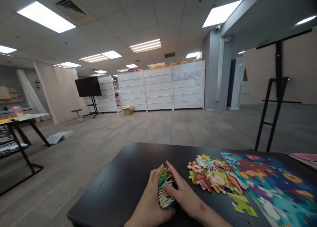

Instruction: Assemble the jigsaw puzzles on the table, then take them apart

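From my distant seat, I see the tabletop [119, 177] before me. At its near side, the stack of pieces [165, 197] is between my left hand [150, 197] and my right hand [184, 192]. To the right of them lies the pile [214, 176], with a loose piece [241, 204] on its near side. Farther right is the poster [277, 184]. Behind the tabletop, at right, stands the easel [278, 72]. Across the floor [158, 128] are the shelves [158, 90], the box [128, 111] before them, the screen [88, 86] left of the box.

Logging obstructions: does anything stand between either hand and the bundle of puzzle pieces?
Nothing visible does: the left hand and right hand both touch the bundle of puzzle pieces directly. The loose pile lies off to the right.
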A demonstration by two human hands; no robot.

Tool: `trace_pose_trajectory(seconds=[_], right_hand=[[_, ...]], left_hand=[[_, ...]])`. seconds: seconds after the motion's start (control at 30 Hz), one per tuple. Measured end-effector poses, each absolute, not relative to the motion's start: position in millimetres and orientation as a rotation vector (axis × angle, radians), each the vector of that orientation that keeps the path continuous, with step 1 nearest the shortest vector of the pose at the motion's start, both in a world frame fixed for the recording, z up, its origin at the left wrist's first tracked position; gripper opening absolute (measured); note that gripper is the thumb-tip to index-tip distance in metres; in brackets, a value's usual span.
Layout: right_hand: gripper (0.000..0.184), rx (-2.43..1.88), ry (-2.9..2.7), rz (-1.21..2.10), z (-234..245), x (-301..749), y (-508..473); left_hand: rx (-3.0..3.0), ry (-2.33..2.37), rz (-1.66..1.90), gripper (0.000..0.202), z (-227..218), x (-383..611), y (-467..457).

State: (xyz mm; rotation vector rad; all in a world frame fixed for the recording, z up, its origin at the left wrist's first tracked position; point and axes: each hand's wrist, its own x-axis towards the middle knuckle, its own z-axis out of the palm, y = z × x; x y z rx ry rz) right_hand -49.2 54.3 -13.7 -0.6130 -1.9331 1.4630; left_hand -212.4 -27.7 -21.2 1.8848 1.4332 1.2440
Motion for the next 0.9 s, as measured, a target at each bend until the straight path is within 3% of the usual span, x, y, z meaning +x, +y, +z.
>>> trace_pose_trajectory(seconds=[0.13, 0.33, 0.67, 0.8, 0.9], right_hand=[[0.070, -0.688, -1.767, 1.468, -22, -56, 62], [0.050, -0.866, -1.652, 1.283, -31, -49, 85], [0.067, -0.578, -1.743, 1.595, -13, -53, 53], [0.058, -0.623, -1.526, 1.739, -16, -54, 61], [0.049, -0.667, -1.523, 1.671, -18, -54, 66]], left_hand=[[1.853, 1.496, 1.228, 0.121, -22, -215, -26], [1.792, 1.436, 1.244, 0.113, -25, -229, -25], [1.985, 1.469, 1.173, 0.101, -18, -218, -28], [1.959, 1.479, 1.176, 0.087, -14, -220, -28], [1.970, 1.481, 1.198, 0.084, -11, -225, -29]])
